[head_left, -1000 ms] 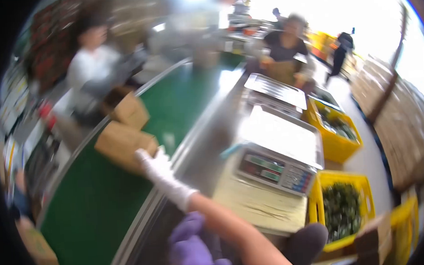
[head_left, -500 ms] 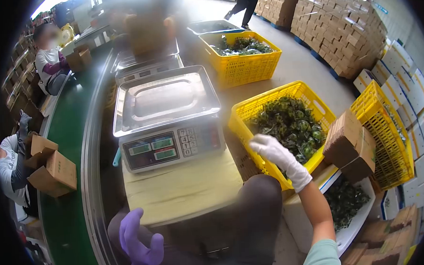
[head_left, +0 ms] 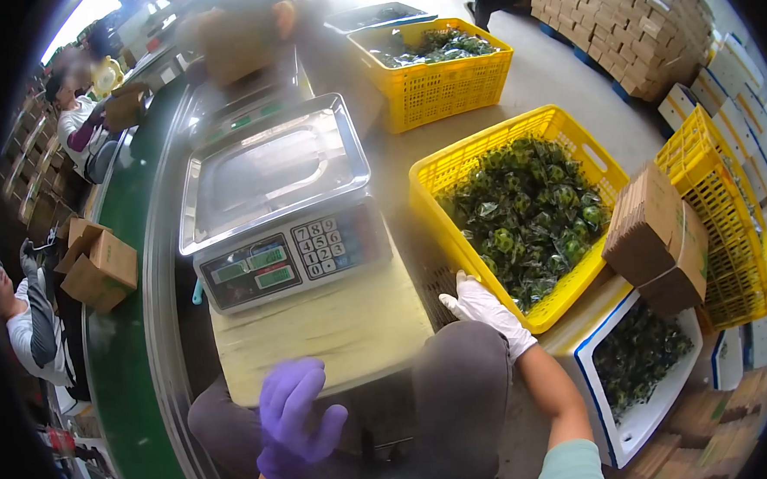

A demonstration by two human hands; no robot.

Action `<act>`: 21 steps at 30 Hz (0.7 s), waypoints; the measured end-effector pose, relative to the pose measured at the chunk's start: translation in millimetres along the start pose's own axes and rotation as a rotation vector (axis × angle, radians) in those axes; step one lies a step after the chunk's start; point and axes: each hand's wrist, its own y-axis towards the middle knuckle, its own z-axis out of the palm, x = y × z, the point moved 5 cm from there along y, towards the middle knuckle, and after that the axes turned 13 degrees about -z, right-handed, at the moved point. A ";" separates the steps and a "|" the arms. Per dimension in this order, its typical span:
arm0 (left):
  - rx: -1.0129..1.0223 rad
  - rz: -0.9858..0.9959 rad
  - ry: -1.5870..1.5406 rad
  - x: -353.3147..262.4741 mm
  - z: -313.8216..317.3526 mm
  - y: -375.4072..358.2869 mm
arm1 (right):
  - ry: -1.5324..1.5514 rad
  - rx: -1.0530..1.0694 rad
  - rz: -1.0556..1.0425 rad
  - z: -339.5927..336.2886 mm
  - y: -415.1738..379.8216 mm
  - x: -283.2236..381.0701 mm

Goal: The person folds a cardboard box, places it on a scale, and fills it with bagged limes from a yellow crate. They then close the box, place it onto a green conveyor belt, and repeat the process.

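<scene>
My left hand (head_left: 298,422), in a purple glove, hovers above my lap near the front edge of the pale yellow block (head_left: 319,343). Its fingers are loosely bent, with the thumb apart and nothing held. On that block stands a digital scale (head_left: 293,253) with a bare steel pan (head_left: 276,171) and a lit display. My right hand (head_left: 484,310), white-gloved, is at the near left wall of a yellow crate (head_left: 569,308), just above my knee, its thumb and fingers apart. Dark green bundles (head_left: 529,210), some in shiny clear wrapping, fill much of that crate.
A green conveyor belt (head_left: 121,366) runs along the left, carrying an open carton (head_left: 103,267). Two people sit beyond it. Another yellow crate (head_left: 445,89) stands ahead. At right are flattened cartons (head_left: 657,238), a white foam box (head_left: 616,448) of green bundles and a tilted yellow crate (head_left: 721,222).
My right hand has dropped from over the crate's rim to beside its outer wall. My left hand has moved right, with its fingers more bent. The whole view has shifted slightly.
</scene>
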 end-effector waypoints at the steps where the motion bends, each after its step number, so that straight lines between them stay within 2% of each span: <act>1: 0.001 0.004 -0.001 -0.9 0.3 -3.2 | -0.001 -0.003 0.003 -3.5 2.9 2.2; 3: 0.002 0.006 0.009 -1.7 3.1 -6.3 | 0.168 0.077 0.106 -4.4 9.8 3.8; 4: 0.005 0.023 -0.004 -2.8 4.1 -7.6 | 0.140 -0.037 0.084 -4.1 10.2 5.3; 6: 0.000 0.027 0.032 -1.5 4.5 -10.0 | 0.020 -0.005 0.051 15.6 12.5 -1.9; 7: 0.002 0.037 0.022 -0.8 5.5 -11.4 | 0.025 0.145 0.083 12.0 15.6 0.7; 10: 0.013 0.010 0.037 2.1 8.4 -16.7 | -0.025 0.247 0.062 17.3 15.7 1.1; 11: 0.028 0.013 0.033 1.9 9.9 -16.7 | 0.171 0.294 0.231 12.1 14.8 2.5; 12: 0.043 0.013 0.032 2.0 10.9 -17.3 | 0.172 0.298 0.222 23.2 15.7 1.1; 14: 0.039 0.012 0.017 3.3 12.0 -19.9 | 0.349 0.047 0.388 37.5 14.5 -10.6; 21: 0.088 -0.001 -0.018 4.2 11.3 -22.0 | 0.517 -0.028 0.373 27.8 8.6 -14.6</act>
